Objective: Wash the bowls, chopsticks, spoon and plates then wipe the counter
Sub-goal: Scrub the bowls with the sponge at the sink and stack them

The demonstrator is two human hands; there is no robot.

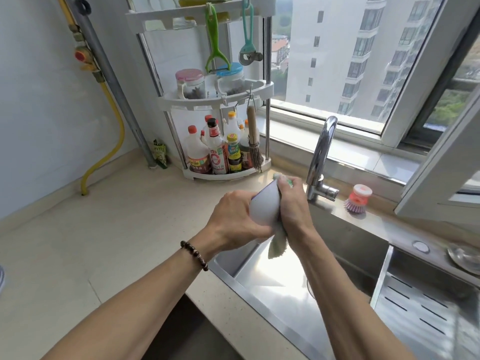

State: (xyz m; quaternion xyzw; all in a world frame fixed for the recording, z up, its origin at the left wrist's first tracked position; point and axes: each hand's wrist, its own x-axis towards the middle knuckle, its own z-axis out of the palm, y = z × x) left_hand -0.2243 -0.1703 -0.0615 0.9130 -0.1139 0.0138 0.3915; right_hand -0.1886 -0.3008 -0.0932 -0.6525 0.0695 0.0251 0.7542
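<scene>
A white bowl (pixel 265 205) is held tilted above the left end of the steel sink (pixel 272 279). My left hand (pixel 235 216) grips the bowl's outside from the left. My right hand (pixel 293 203) holds a pale green dishcloth (pixel 278 242) against the bowl's right side; the cloth's tail hangs below the hands, and a bit of it shows above the fingers. The bowl's inside faces away from me and is hidden. No chopsticks, spoon or plates are in sight.
A chrome faucet (pixel 320 157) stands just right of the hands. A pink dish brush (pixel 357 198) sits on the sill ledge. A corner rack (pixel 220 175) holds sauce bottles behind the beige counter (pixel 104 242). A drain tray (pixel 420 307) fills the sink's right side.
</scene>
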